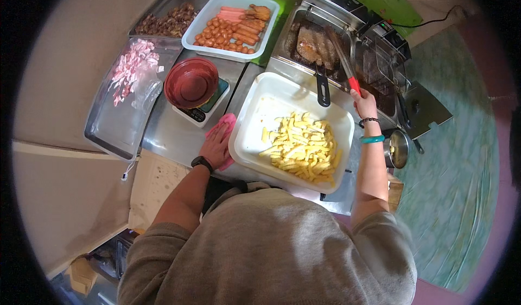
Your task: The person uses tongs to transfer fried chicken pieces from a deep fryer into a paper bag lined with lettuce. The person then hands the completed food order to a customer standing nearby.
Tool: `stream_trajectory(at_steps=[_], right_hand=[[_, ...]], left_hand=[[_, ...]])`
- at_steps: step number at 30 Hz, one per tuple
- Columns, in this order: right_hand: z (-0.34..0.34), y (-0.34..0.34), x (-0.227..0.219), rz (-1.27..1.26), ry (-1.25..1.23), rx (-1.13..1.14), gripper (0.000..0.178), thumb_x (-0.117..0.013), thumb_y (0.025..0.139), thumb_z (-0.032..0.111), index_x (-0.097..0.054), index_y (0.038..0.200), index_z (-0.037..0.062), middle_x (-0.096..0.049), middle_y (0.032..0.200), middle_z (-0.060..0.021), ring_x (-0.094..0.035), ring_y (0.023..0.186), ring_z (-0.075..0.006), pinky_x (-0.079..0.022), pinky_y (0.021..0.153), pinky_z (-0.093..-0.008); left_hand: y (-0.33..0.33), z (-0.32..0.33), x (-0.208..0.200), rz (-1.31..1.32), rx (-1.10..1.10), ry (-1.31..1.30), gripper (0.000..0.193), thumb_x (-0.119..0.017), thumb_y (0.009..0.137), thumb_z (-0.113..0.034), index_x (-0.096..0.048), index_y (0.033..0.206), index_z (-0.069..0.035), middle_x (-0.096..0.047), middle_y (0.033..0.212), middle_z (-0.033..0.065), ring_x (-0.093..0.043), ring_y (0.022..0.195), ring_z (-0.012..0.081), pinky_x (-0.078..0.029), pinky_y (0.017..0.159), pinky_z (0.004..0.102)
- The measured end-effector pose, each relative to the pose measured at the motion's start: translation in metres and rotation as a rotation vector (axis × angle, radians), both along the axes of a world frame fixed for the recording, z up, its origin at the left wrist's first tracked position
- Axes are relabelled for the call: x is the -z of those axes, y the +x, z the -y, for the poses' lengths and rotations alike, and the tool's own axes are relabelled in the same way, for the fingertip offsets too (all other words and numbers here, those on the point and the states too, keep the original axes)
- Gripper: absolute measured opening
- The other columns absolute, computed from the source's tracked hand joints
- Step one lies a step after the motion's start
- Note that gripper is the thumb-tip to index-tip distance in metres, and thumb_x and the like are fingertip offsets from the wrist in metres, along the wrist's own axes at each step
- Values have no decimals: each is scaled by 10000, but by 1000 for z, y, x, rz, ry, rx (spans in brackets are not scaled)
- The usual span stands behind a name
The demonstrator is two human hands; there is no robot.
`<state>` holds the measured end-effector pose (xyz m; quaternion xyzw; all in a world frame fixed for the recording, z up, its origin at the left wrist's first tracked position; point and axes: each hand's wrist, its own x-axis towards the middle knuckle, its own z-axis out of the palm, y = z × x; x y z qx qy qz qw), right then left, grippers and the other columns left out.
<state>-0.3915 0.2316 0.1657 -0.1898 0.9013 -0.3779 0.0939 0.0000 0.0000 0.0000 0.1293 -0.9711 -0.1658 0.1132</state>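
My right hand [366,105] is closed around the red handle of a pair of metal tongs [342,55], whose far end reaches into the left well of a deep fryer [287,60]. In that well a fryer basket with a black handle [322,87] holds browned food [313,43] in dark, bubbling oil. My left hand [216,148] rests with its fingers stretched out on a pink cloth [226,124] on the steel counter. Between my arms stands a white plastic tub [247,134] with a heap of yellow French fries [304,147].
A red bowl [191,82] sits on a scale [198,117]. Behind it, a pale tray [190,39] holds sausages and fried pieces. Steel trays at left hold pink-white chopped pieces [133,71] and brown bits [168,21]. Right of the fryer are a metal plate [426,109] and a pot [399,148].
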Motion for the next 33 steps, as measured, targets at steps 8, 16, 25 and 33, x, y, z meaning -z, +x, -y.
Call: stream_trajectory(at_steps=[8,16,25,33], right_hand=[[-1,36,11,199,-434,-19,311,-545,837,284,-534,996,18,-488,548,3,-430,435,-62,-325,379,-198],[-6,29,15,157,-354,-96,337,-562,812,289,-488,993,15,-527,625,-33,-488,480,-104,-392,433,-244],[9,18,41,-307,183,16,467,-576,768,415,-566,868,-41,-591,738,-197,-580,666,-306,-461,615,-377],[17,12,39,-288,421,57,450,-551,776,413,-595,839,-31,-590,821,-254,-566,829,-394,-454,712,-449]], left_hand=[[3,-2,4,-25,4,43,488,-495,781,-265,-417,1243,-130,-296,1330,159,-337,1199,318,-280,1002,401],[-1,-3,8,-63,7,23,480,-503,774,-259,-430,1225,-113,-302,1325,161,-345,1191,315,-284,998,405],[-1,-1,5,-37,-4,94,491,-496,791,-258,-396,1251,-116,-305,1328,166,-331,1206,324,-292,991,413],[-2,-5,4,-50,-1,34,533,-510,786,-275,-365,1275,-121,-317,1323,165,-329,1206,337,-293,988,425]])
